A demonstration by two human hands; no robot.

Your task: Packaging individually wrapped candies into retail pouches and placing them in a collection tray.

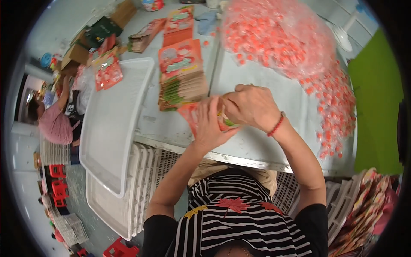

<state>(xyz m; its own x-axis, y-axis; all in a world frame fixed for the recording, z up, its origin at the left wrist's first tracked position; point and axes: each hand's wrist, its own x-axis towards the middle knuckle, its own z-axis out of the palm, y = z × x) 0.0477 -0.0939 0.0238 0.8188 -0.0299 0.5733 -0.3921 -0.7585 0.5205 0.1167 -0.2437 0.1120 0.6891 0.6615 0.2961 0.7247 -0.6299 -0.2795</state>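
Observation:
My left hand [207, 126] is wrapped round a red-orange snack pouch [188, 115] above the near part of the table. My right hand [254, 107], with a red bead bracelet at the wrist, is bent over the pouch's other end. Its fingers are bunched against the pouch; whatever sits between them is hidden. Just beyond my left hand lies a fanned stack of flat pouches [180, 60]. Small wrapped red candies [334, 115] are strewn over the table's right side, beside a big clear bag of candies [278, 34].
A white tray [113, 111] juts over the table's left edge, with a pouch [108, 72] at its far end. More trays [139, 188] are stacked below. A green panel [372, 107] borders the right side. A person in pink [55, 124] is at the far left.

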